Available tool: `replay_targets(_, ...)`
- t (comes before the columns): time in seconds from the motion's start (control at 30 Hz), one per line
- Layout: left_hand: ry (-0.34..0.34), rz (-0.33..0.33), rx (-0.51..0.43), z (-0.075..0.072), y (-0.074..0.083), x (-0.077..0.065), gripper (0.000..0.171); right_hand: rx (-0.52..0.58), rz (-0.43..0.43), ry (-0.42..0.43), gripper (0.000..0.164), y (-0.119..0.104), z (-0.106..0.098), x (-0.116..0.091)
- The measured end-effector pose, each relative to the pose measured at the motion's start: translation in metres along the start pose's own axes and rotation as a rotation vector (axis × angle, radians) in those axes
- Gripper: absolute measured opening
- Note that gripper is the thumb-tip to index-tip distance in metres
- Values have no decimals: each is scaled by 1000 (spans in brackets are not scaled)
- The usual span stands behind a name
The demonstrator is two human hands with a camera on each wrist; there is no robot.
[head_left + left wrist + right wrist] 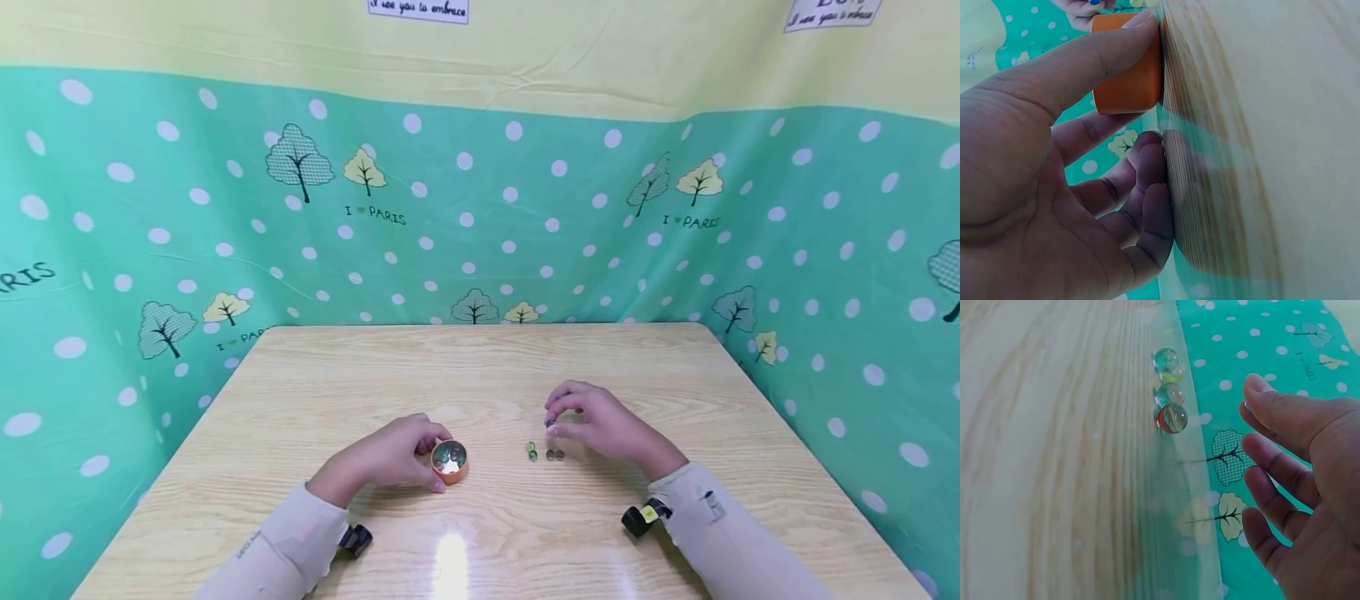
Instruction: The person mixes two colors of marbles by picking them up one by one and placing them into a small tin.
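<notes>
In the head view my left hand (397, 452) holds a small orange cup (450, 473) that stands on the table. Its thumb and index finger lie around the side, the other fingers curled near the tabletop in the left wrist view. The cup's shiny inside shows coloured spots. My right hand (600, 421) is raised over the table, pinching a small dark blue marble (551, 423) between thumb and fingertip. Just below it lie several glass marbles: a greenish pair (532, 452) and a darker pair (555, 455). One marble with a red streak (1172, 419) shows in the right wrist view.
The pale wood-grain table (480, 367) reaches back to a green dotted curtain (465, 217), which also hangs along both sides. Black wrist cameras (356, 540) are strapped at both sleeves.
</notes>
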State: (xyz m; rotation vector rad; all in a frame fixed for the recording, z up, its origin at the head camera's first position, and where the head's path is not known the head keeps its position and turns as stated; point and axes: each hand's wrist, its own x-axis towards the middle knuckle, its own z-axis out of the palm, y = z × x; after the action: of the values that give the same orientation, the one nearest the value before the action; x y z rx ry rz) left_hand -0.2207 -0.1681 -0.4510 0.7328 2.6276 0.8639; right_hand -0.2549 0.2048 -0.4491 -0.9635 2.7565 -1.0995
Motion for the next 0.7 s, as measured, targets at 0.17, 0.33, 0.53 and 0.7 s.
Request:
replay_targets(0.17, 0, -4, -4, -1, 1, -1, 57, 7, -6, 2, 9, -6, 1, 3)
replay_targets(0.33, -6, -15, 1, 0, 1, -2, 57, -2, 4, 5, 6, -15, 4, 8)
replay_targets(0.53, -3, 6, -16, 0, 1, -1, 56, -16, 24, 0, 8, -25, 5, 17)
replay_targets(0.7, -3, 22, -17, -1, 1, 0, 56, -30, -6, 17, 8, -31, 5, 23)
